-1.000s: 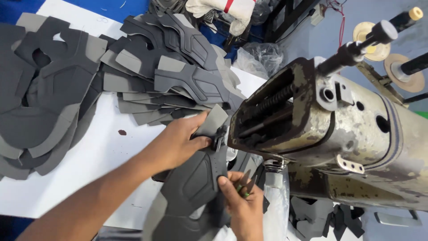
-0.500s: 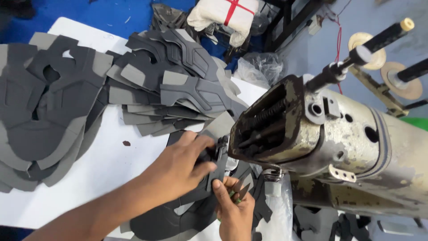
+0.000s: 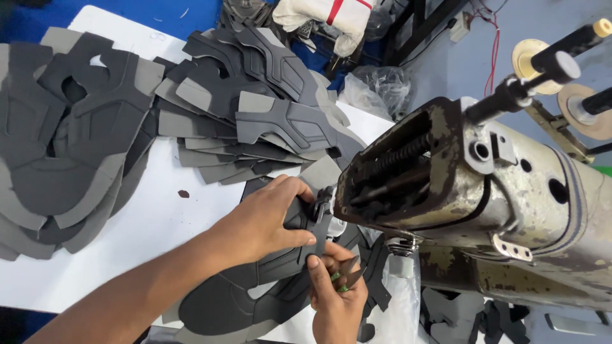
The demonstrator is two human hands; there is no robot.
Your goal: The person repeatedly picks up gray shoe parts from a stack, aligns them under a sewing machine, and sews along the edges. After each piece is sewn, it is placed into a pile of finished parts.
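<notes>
Workpiece: dark grey shoe-upper panel [image 3: 255,293], lying flat on the white table [image 3: 153,236] at the lower centre, its upper end reaching under the head of the sewing machine [image 3: 484,191].
Left hand: left hand [image 3: 261,223] lies palm-down across the upper end of the panel, fingers curled, thumb and forefinger pinching the panel edge just beside the machine's needle area.
Right hand: right hand [image 3: 338,296] comes up from the lower edge, thumb pressed on the same panel edge directly below the left thumb; the remaining fingers are closed around small thread snips [image 3: 347,272] with a green grip, blades pointing up and right.
Contact: both thumbs touch the panel; the two hands are just beside each other, nearly touching.
Needle area: presser foot and needle are largely hidden behind the left fingers and the machine head; whether the foot is down on the panel cannot be told.
Machine: worn, rust-marked metal body, tilted in view, filling the right half; black spindle posts [image 3: 542,70] project from its top right.
Cut stock, centre: fanned stack of grey cut panels [image 3: 268,121] on the table above the hands.
Cut stock, left: second pile of larger grey panels [image 3: 70,146], well apart from the hands.
Background: white cloth bundle [image 3: 325,19] with a red stripe at the top edge, and clear plastic bag [image 3: 376,89] beside the table.
</notes>
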